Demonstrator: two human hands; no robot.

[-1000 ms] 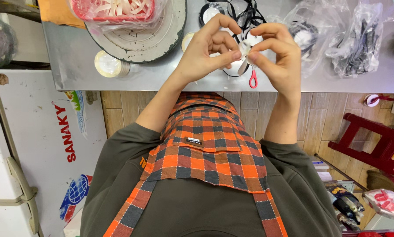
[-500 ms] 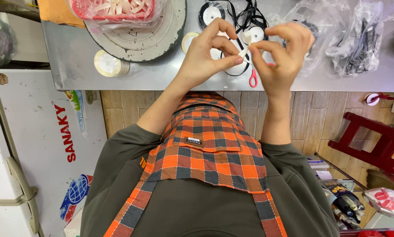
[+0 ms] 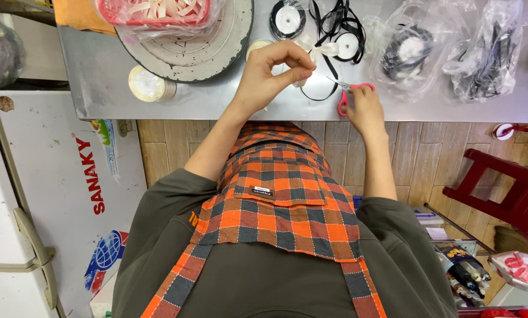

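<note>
My left hand [image 3: 273, 73] is raised over the metal table [image 3: 205, 103], thumb and fingers pinching a small white ribbon bow [image 3: 321, 52]. My right hand [image 3: 364, 112] is lower, at the table's near edge, with its fingers closed around the red handles of a small pair of scissors [image 3: 341, 105]. The scissor blades point left toward the bow. A loop of black ribbon [image 3: 320, 94] lies on the table between the two hands.
Spools of black ribbon [image 3: 287, 17] and clear bags of ribbon [image 3: 411, 47] lie at the back. A round grey tray [image 3: 217, 53] carries a pink basket [image 3: 158, 12]. A tape roll [image 3: 149, 85] lies left. A white freezer [image 3: 40, 206] stands left, a red stool [image 3: 511, 188] right.
My right hand has let go of the bow and dropped to the table's near edge onto the red scissors. My left hand keeps pinching the bow.
</note>
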